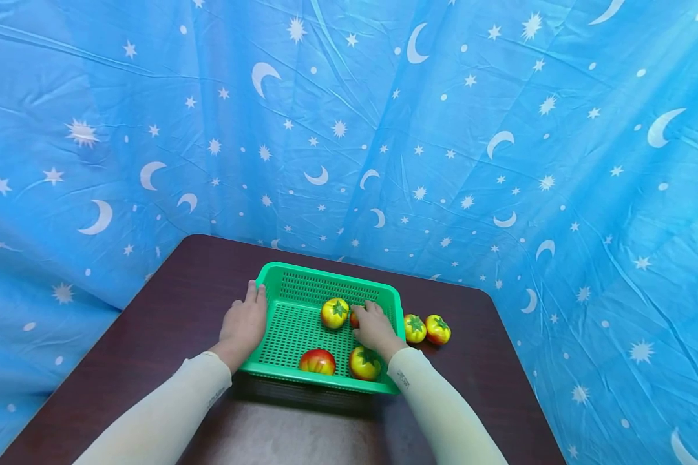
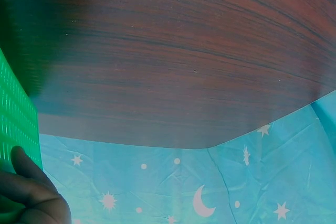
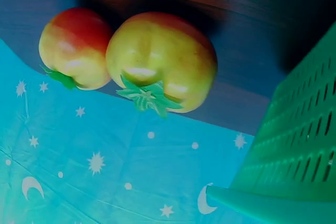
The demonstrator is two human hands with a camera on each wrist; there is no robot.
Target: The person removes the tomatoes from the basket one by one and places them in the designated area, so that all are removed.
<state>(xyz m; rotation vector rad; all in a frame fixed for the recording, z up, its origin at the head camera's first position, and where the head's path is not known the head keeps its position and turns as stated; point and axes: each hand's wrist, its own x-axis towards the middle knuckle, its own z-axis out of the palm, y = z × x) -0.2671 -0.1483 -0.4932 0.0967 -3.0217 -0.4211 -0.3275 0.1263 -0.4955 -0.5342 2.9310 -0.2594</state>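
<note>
A green plastic basket (image 1: pixel 326 278) stands on the table. My left hand (image 1: pixel 245 323) holds its left rim, with fingers (image 2: pixel 26 163) against the outer wall. Inside the basket, my right hand (image 1: pixel 378 329) grips a red tomato (image 1: pixel 355 318), mostly hidden under the fingers. Just left of that hand lies a yellow tomato (image 1: pixel 334 313) with a green leafy top. Near the front wall sit a red-and-yellow tomato (image 1: pixel 317 361) and another tomato (image 1: pixel 364 363). The right wrist view misses the right hand.
Outside the basket's right wall, two tomatoes rest side by side on the table: a nearer one (image 3: pixel 163 61) and a redder one (image 3: pixel 76 45). The dark wooden table (image 1: pixel 169 303) meets a blue curtain (image 1: pixel 349 161) with moons and stars behind and at the sides.
</note>
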